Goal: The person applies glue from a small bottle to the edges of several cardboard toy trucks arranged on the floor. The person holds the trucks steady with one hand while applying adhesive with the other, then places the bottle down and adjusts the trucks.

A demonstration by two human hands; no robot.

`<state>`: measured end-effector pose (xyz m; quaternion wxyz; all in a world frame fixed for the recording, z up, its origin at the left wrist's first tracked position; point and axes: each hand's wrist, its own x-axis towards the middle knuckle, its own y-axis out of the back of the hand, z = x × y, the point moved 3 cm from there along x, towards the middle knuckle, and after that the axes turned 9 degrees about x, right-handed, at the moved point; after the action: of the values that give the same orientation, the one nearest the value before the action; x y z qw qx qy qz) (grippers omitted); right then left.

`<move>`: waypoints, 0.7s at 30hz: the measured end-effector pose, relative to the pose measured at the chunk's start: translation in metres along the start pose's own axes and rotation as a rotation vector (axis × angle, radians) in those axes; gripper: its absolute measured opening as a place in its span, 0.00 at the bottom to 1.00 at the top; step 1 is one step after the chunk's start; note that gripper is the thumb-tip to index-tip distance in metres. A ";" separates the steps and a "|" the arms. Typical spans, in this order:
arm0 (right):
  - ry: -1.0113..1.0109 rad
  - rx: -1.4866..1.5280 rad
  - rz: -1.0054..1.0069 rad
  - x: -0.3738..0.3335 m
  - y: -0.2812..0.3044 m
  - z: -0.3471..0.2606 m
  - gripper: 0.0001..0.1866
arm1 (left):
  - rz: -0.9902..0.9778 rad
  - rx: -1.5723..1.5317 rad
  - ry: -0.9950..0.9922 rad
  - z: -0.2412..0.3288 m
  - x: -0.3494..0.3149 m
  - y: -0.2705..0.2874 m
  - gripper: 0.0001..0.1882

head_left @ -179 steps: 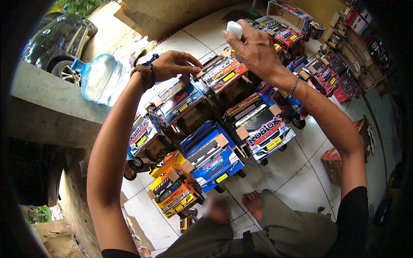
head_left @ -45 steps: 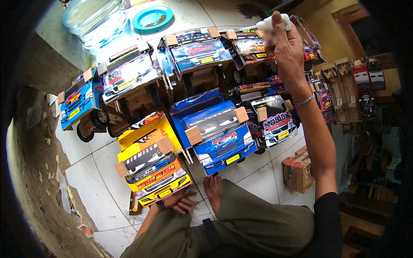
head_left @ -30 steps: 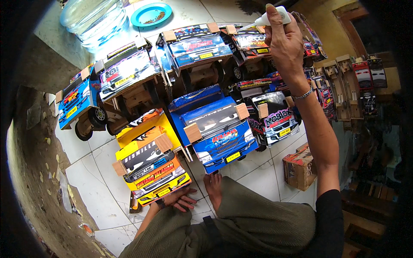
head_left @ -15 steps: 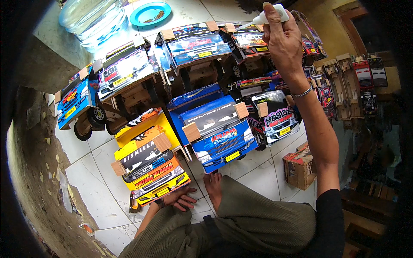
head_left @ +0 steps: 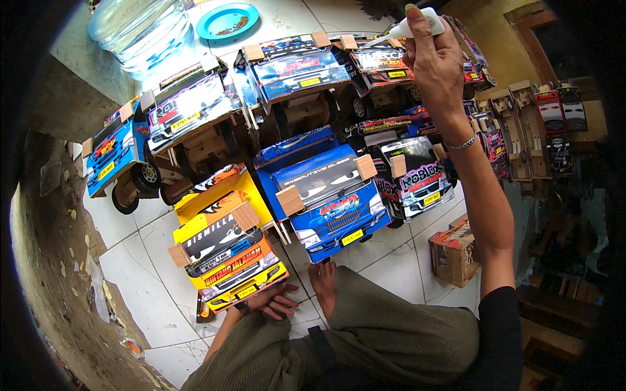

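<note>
Fingers (head_left: 417, 29) of the right hand (head_left: 438, 65) clamped round a small white glue bottle (head_left: 422, 21), nozzle tipped left and down toward the wooden block (head_left: 348, 42) on the roof of the far red toy truck (head_left: 385, 62). Left hand (head_left: 274, 301) flat on the white tiled floor (head_left: 140, 277) beside the bare foot (head_left: 324, 287), fingers spread and holding nothing, just below the yellow toy truck (head_left: 225, 247). Best kept slow: squeeze lightly, nozzle tip close over the block, wrist steady, clear of the blue toy truck (head_left: 326, 195) and its neighbours packed tight beneath the forearm.
</note>
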<state>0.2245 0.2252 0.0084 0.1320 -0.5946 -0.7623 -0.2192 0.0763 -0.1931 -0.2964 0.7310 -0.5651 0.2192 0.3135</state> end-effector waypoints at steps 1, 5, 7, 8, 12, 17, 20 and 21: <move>0.020 -0.027 -0.006 -0.001 0.000 -0.001 0.17 | -0.012 -0.015 0.000 0.000 0.000 0.000 0.31; -0.001 0.012 -0.013 -0.004 -0.001 0.000 0.17 | -0.029 -0.037 0.008 -0.002 0.001 0.001 0.31; -0.009 0.008 -0.008 -0.004 -0.001 0.001 0.16 | -0.034 -0.044 0.004 -0.002 0.002 0.001 0.31; -0.014 0.006 -0.006 -0.003 0.000 0.002 0.16 | -0.040 -0.052 0.003 -0.002 0.002 0.001 0.31; -0.031 -0.004 0.001 -0.003 0.008 0.009 0.15 | -0.027 0.015 -0.010 -0.002 0.001 0.001 0.33; -0.046 0.043 0.010 -0.002 0.016 0.016 0.17 | -0.033 0.017 -0.021 -0.002 0.002 0.003 0.35; -0.044 0.125 -0.033 -0.001 0.008 0.011 0.17 | -0.043 0.044 -0.011 -0.004 0.003 0.004 0.35; -0.039 0.127 -0.022 -0.002 0.004 0.008 0.16 | -0.049 0.051 -0.020 -0.004 0.003 0.004 0.35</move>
<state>0.2290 0.2281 0.0011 0.1519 -0.5807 -0.7836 -0.1602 0.0762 -0.1952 -0.3020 0.7548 -0.5482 0.2061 0.2956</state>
